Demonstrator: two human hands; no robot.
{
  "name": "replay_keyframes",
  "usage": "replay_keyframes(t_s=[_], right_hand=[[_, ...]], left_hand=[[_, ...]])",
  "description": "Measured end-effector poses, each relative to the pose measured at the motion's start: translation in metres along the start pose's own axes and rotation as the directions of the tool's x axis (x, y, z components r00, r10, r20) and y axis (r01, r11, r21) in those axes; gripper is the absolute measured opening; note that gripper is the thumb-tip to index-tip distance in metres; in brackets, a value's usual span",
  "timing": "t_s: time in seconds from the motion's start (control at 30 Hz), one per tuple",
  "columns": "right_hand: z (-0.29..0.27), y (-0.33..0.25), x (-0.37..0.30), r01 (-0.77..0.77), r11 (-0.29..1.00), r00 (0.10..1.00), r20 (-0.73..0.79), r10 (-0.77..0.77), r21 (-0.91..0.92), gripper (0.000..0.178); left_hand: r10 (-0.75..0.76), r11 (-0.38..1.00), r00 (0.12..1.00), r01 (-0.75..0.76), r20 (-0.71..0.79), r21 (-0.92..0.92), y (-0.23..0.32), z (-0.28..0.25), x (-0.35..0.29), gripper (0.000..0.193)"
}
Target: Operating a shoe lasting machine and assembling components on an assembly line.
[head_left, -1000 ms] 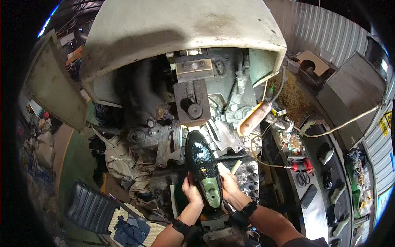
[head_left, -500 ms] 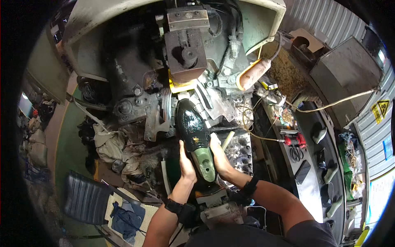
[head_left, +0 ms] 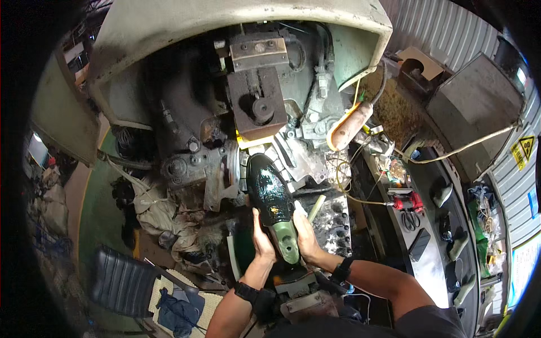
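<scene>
A big grimy machine [head_left: 217, 177] fills the middle, its pale hood [head_left: 236, 28] arching over the top. To the right runs a table [head_left: 424, 276] with a light metal surface; at lower left stands a chair [head_left: 123, 281] with a black ribbed back. In front of the machine is a shoe upper [head_left: 269, 188], glossy black on a green last [head_left: 283, 232], toe pointing toward the dark metal block [head_left: 256, 107] (the heel end of the last shows bare). The left hand [head_left: 262, 239] and right hand [head_left: 307, 239] hold it from either side, each grip only slightly curled, palms facing. Beyond the right hand hangs a tan oblong thing [head_left: 352, 125] on a cord. A red tool [head_left: 407, 201] lies at the table's edge. Black bands [head_left: 246, 292] circle both wrists.
</scene>
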State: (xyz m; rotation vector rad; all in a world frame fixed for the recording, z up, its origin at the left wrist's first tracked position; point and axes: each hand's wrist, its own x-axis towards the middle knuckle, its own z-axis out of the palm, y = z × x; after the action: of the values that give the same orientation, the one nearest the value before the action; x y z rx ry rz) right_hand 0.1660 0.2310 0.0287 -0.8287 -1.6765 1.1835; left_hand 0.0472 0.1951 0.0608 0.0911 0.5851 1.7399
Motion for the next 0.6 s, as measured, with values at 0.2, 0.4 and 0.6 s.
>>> replay_keyframes(t_s=[0.2,0.4,0.6], right_hand=[[-0.003,-0.005,0.003,0.031,0.998,0.998,-0.047,-0.029,0.056,0.042],[-0.094,-0.024,-0.009,-0.548,0.75,0.824,0.088,0.559,0.371,0.051],[-0.182,-0.014,-0.057,-0.477,0.734,0.759,-0.194,0.622,0.483,0.044]], left_hand=[[0.043,0.993,0.998,-0.037,-0.045,0.113,-0.001,-0.005,-0.003,0.066],[0.693,0.399,0.721,-0.354,-0.025,0.846,0.044,-0.076,-0.026,0.03],[0.499,0.123,0.848,0.131,-0.176,0.984,0.082,-0.279,-0.061,0.056]])
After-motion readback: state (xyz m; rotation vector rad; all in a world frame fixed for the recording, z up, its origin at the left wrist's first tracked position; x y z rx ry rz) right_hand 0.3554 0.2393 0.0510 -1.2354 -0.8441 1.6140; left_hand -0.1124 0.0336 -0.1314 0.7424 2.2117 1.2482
